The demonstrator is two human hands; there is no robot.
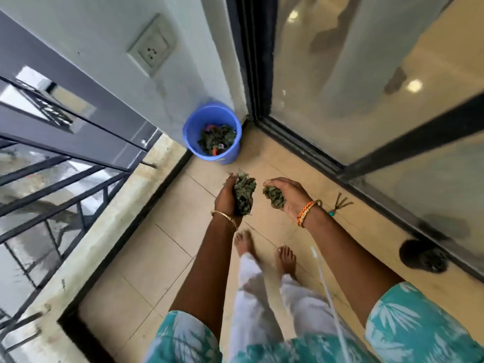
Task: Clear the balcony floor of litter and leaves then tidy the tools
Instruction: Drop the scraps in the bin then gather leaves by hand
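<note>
Left hand (227, 199) gripping a leaf bunch (244, 193), right hand (286, 197) cupping a smaller leaf clump (274, 197); blue bucket (233, 153) of leaves beyond, at the far wall corner.

I saw beige floor tiles (162, 260) with a dark border strip along a concrete ledge (110, 231). Dark metal railing (65, 163) stood left. White wall (110, 48) carried a socket plate (151, 44). Glass sliding door (366, 82) in a black frame on the right, ceiling lights reflected in it.
</note>
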